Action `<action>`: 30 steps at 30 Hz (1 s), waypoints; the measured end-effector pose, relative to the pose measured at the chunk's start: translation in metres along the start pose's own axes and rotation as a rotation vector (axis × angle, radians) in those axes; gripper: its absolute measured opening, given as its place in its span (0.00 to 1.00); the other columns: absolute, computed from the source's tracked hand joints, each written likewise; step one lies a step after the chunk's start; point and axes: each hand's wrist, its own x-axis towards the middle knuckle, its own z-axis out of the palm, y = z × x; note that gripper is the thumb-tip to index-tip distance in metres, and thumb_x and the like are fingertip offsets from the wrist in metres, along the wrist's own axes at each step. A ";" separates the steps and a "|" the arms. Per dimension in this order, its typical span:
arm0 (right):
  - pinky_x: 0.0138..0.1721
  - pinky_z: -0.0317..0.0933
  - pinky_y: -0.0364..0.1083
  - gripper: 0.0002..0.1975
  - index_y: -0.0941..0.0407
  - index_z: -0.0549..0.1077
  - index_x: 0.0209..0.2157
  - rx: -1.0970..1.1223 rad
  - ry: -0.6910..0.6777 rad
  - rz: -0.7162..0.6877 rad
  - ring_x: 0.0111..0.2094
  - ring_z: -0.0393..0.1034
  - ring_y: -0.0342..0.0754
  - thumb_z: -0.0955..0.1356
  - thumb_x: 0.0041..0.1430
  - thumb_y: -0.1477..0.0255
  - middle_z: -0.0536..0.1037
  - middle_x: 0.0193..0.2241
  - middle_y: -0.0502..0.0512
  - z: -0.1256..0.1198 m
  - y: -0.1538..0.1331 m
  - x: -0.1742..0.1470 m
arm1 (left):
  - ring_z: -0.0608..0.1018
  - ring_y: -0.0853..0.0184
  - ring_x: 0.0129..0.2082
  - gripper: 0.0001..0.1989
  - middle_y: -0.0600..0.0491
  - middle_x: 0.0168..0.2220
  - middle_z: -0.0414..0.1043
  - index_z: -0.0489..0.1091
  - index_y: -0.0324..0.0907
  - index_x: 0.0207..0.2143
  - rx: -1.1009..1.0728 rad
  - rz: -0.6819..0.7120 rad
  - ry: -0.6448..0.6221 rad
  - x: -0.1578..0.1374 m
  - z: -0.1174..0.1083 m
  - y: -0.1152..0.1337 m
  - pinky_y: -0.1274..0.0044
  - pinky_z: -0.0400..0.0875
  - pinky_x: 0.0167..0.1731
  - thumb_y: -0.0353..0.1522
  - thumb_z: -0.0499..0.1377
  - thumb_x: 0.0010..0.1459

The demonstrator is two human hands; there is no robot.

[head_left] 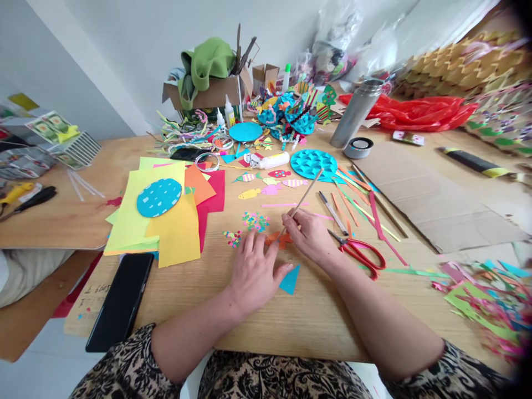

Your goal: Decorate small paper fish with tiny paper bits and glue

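My right hand (310,235) is closed around a thin stick (308,192), which slants up and away with its lower end at an orange paper piece (284,240). The piece looks fish-shaped, but my fingers partly cover it. Stretched out flat on the table, my left hand (255,271) touches the left edge of the orange paper with its fingertips. Beyond my left fingers lie small heaps of coloured paper dots (255,221). A blue paper triangle (290,280) rests by my left thumb. Several decorated paper fish (272,189) lie farther back.
Red-handled scissors (363,255) and a pen (332,213) lie right of my right hand. Coloured paper sheets (135,194) and a black phone (120,302) are at left. A glue bottle (274,160), a steel flask (357,113) and cardboard (440,188) stand or lie farther off.
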 end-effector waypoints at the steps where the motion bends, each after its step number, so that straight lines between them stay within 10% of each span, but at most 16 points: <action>1: 0.27 0.53 0.44 0.17 0.53 0.61 0.23 -0.001 0.001 -0.001 0.22 0.63 0.45 0.58 0.65 0.64 0.68 0.20 0.51 0.000 0.000 0.000 | 0.60 0.49 0.59 0.23 0.43 0.52 0.65 0.68 0.40 0.50 -0.002 -0.002 0.002 0.000 0.000 0.000 0.55 0.59 0.58 0.48 0.51 0.63; 14: 0.24 0.58 0.44 0.23 0.56 0.68 0.24 0.253 0.157 0.281 0.20 0.67 0.46 0.59 0.64 0.54 0.72 0.18 0.52 0.001 0.007 0.003 | 0.60 0.50 0.59 0.21 0.44 0.50 0.66 0.69 0.41 0.47 0.004 0.002 0.024 0.002 0.000 0.000 0.55 0.59 0.58 0.47 0.52 0.63; 30: 0.30 0.62 0.45 0.17 0.56 0.71 0.33 0.190 0.246 0.109 0.28 0.71 0.47 0.60 0.66 0.58 0.75 0.26 0.54 0.009 0.001 -0.001 | 0.61 0.50 0.59 0.21 0.44 0.50 0.66 0.67 0.42 0.49 -0.016 0.027 0.017 -0.001 -0.005 -0.001 0.56 0.58 0.58 0.47 0.53 0.62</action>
